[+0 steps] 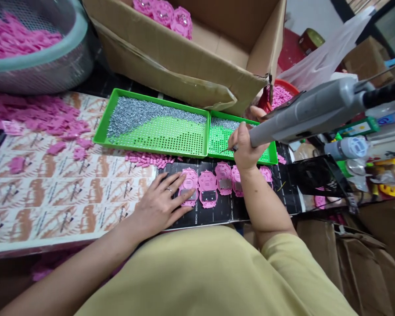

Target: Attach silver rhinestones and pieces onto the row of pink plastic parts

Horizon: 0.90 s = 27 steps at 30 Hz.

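My left hand [158,202], a ring on one finger, lies flat with fingers spread, its fingertips on the leftmost pink plastic casing [188,177]. Beside that casing is another pink casing [208,188] with a dark recess at its lower end. More casings [223,175] continue the row to the right, partly hidden behind my forearm. Wrapped round the front of a grey electric screwdriver [303,112] is my right hand [246,151], above the smaller green tray [274,153]. The thin bit points left, apart from the casings.
A larger perforated green tray [151,150] holds many small silvery screws [134,112]. Behind it stands a cardboard box [171,57] with pink pieces inside. Small pink parts [148,159] lie before the tray; a basket [66,55] of pink parts stands far left.
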Available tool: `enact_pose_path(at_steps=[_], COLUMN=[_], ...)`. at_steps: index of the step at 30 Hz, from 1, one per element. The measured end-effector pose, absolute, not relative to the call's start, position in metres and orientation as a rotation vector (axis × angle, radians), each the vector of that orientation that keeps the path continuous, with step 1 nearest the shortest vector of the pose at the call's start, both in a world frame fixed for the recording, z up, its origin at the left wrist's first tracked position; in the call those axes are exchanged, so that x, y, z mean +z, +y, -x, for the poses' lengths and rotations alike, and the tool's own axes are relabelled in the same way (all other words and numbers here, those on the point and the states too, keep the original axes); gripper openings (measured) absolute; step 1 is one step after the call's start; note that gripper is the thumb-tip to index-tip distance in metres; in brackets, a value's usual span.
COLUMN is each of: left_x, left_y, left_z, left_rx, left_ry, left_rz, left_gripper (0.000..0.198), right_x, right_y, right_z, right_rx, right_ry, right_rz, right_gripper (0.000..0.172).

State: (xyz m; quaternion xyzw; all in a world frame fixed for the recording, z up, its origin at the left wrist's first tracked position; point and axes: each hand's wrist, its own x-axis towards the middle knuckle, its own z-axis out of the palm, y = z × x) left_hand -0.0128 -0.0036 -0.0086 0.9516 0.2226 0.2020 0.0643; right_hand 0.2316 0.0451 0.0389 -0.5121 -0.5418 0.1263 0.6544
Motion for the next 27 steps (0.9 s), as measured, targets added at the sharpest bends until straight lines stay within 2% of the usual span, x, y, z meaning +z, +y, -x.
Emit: enact_pose_path(at_steps=[5, 9, 12, 14, 15, 17, 18, 20, 21, 27], left_x=[-0.010, -0.009, -0.007, -0.007, -0.008, -0.010, -0.011, -0.011, -0.011, -0.011], left_y=[-0.002, -0.002, -0.006, -0.008, -0.009, -0.010, -0.011, -0.012, -0.013, -0.014], left_z=[0.013, 0.010, 0.008, 0.007, 0.007, 0.006, 0.006, 0.005, 0.005, 0.003], left_rx=[0.618, 0.620, 0.618, 0.630, 0.621, 0.594, 0.580, 0.559, 0.552, 0.572], left_ry=[0.657, 0.678, 0.696, 0.698, 0.708, 0.739, 0.753, 0.771, 0.773, 0.762], left_rz=[-2.881, -2.875, -2.864, -2.859, -2.852, -2.835, -2.828, -2.819, -2.820, -2.842], left_gripper=[0.030, 0.031, 0.032, 0.034, 0.035, 0.035, 0.035, 0.035, 0.035, 0.039], right_x=[0.036, 0.055, 0.079, 0.090, 0.093, 0.090, 0.086, 0.075, 0.069, 0.054], right_y=[0.049, 0.043, 0.026, 0.012, 0.006, -0.007, -0.012, -0.020, -0.022, -0.023], right_z=[-0.229, -0.229, -0.223, -0.212, -0.204, -0.186, -0.176, -0.160, -0.154, -0.145], right_rx=[0.272, 0.241, 0.315, 0.449, 0.527, 0.633, 0.684, 0.761, 0.805, 0.814], right_ry=[-1.158, -1.130, -1.158, -1.276, -1.295, -1.321, -1.316, -1.314, -1.316, -1.386], right_rz=[1.124, 0.991, 0.849, 0.746, 0.724, 0.622, 0.602, 0.576, 0.596, 0.708], right_gripper=[0.040, 0.025, 0.042, 0.047, 0.044, 0.017, 0.020, 0.044, 0.044, 0.019])
